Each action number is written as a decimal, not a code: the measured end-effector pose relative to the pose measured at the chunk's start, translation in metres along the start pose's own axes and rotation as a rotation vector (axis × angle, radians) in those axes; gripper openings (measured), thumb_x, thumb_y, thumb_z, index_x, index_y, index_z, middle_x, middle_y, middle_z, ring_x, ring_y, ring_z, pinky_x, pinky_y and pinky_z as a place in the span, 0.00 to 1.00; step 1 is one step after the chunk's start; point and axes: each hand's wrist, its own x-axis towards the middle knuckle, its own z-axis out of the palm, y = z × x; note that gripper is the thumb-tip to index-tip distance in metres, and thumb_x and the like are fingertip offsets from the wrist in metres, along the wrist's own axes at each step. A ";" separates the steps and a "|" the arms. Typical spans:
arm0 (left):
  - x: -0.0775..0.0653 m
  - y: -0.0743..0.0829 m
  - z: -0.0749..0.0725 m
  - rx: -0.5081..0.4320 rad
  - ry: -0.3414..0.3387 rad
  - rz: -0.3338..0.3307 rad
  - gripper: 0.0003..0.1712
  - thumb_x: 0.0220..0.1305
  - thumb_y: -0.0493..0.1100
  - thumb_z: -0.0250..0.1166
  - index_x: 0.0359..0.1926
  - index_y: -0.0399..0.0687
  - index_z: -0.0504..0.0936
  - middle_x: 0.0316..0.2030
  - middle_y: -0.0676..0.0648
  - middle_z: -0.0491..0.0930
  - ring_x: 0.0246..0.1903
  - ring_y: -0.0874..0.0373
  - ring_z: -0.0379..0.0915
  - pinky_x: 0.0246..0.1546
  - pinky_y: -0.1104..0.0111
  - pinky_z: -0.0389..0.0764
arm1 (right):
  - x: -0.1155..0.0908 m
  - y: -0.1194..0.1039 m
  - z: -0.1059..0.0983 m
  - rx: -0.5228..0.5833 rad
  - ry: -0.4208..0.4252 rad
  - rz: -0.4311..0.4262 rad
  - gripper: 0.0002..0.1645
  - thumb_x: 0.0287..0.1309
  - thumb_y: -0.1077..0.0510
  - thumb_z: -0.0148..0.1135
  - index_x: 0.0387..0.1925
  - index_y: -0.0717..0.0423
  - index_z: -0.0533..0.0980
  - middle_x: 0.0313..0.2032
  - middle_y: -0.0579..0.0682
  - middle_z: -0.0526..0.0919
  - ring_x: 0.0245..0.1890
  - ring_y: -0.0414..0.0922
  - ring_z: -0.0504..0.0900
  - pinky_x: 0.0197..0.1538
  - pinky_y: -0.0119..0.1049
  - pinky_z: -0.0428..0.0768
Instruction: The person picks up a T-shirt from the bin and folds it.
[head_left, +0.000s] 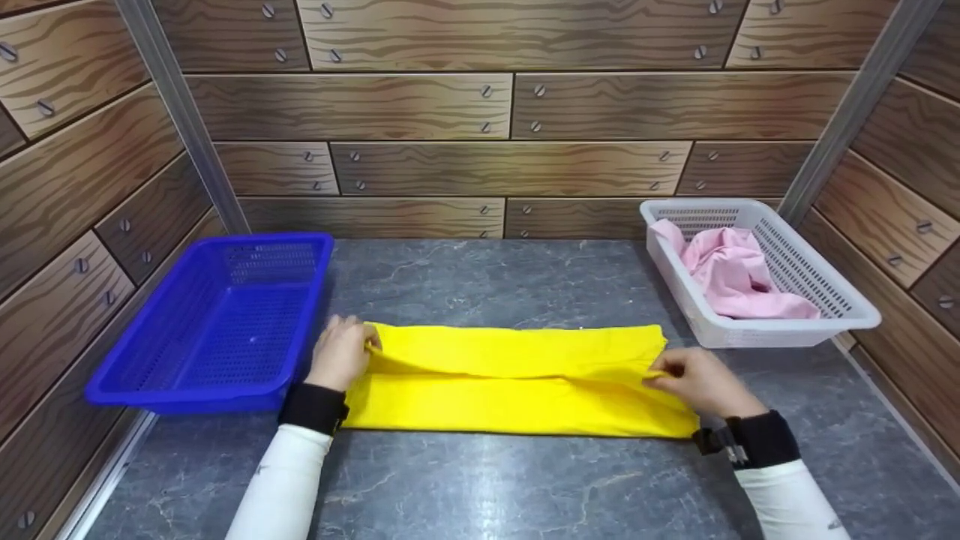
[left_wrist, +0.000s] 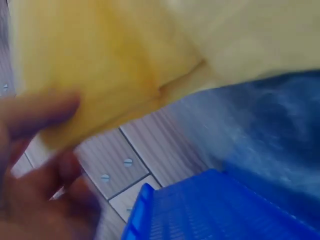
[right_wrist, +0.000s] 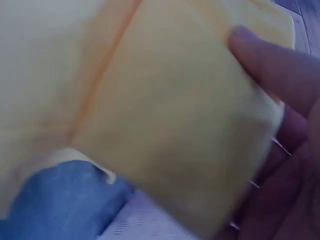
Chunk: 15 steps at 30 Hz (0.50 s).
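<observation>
A yellow cloth lies folded into a wide strip on the grey marbled table, its upper layer lifted along a long edge. My left hand pinches that layer at the left end, thumb and fingers on either side of it. At the other end my right hand pinches the same layer near its corner. The lifted edge sags between the two hands. In the left wrist view the cloth passes between thumb and fingers. The right wrist view shows the thumb on top of the cloth, with the fingers partly hidden behind it.
To the left stands a blue perforated basket with nothing in it, close beside my left hand. A white perforated basket at the back right holds a crumpled pink cloth. Wood-patterned walls enclose the table's back and sides.
</observation>
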 end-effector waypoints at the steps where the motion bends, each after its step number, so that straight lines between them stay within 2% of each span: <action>1: -0.003 -0.001 0.000 0.003 -0.066 -0.011 0.10 0.53 0.28 0.70 0.26 0.48 0.89 0.32 0.43 0.84 0.40 0.43 0.73 0.45 0.49 0.77 | -0.001 0.001 0.001 -0.001 -0.047 0.003 0.03 0.59 0.57 0.73 0.32 0.51 0.86 0.29 0.45 0.85 0.27 0.37 0.73 0.31 0.29 0.72; 3: -0.008 -0.002 0.000 -0.003 -0.165 -0.043 0.10 0.54 0.30 0.70 0.27 0.49 0.90 0.34 0.44 0.87 0.41 0.42 0.76 0.49 0.47 0.77 | -0.002 0.000 0.002 0.000 -0.102 0.002 0.01 0.61 0.59 0.71 0.35 0.51 0.86 0.30 0.45 0.85 0.27 0.37 0.73 0.31 0.28 0.73; 5: -0.010 -0.003 0.000 -0.024 -0.197 -0.085 0.08 0.57 0.31 0.70 0.30 0.49 0.91 0.35 0.44 0.87 0.42 0.41 0.78 0.50 0.47 0.78 | -0.003 -0.001 0.001 0.020 -0.092 -0.003 0.03 0.62 0.61 0.70 0.38 0.52 0.86 0.30 0.45 0.83 0.28 0.37 0.73 0.32 0.28 0.73; 9: -0.013 -0.006 -0.004 -0.084 -0.104 -0.173 0.07 0.61 0.32 0.69 0.35 0.47 0.91 0.37 0.42 0.84 0.43 0.41 0.79 0.47 0.47 0.81 | -0.008 -0.007 -0.008 0.078 0.000 -0.025 0.02 0.65 0.58 0.69 0.38 0.51 0.84 0.30 0.46 0.81 0.29 0.36 0.74 0.33 0.28 0.74; 11: -0.014 -0.007 -0.007 -0.104 -0.088 -0.186 0.08 0.60 0.31 0.67 0.36 0.46 0.91 0.38 0.40 0.85 0.46 0.39 0.80 0.49 0.47 0.82 | -0.009 -0.010 -0.010 0.098 -0.002 -0.025 0.04 0.64 0.55 0.70 0.35 0.50 0.84 0.30 0.46 0.82 0.29 0.36 0.75 0.34 0.29 0.75; 13: -0.016 -0.008 -0.010 -0.106 -0.161 -0.189 0.12 0.58 0.28 0.65 0.35 0.45 0.91 0.41 0.40 0.87 0.48 0.39 0.81 0.51 0.47 0.81 | -0.009 -0.013 -0.007 0.085 -0.067 -0.021 0.06 0.63 0.52 0.71 0.33 0.49 0.83 0.29 0.45 0.83 0.29 0.37 0.75 0.34 0.29 0.76; 15: -0.018 -0.008 -0.013 -0.116 -0.286 -0.196 0.17 0.55 0.25 0.61 0.35 0.44 0.92 0.44 0.39 0.88 0.48 0.40 0.81 0.49 0.50 0.83 | -0.008 -0.015 0.001 0.058 -0.184 -0.010 0.08 0.60 0.49 0.74 0.33 0.48 0.84 0.30 0.43 0.84 0.30 0.37 0.76 0.36 0.30 0.77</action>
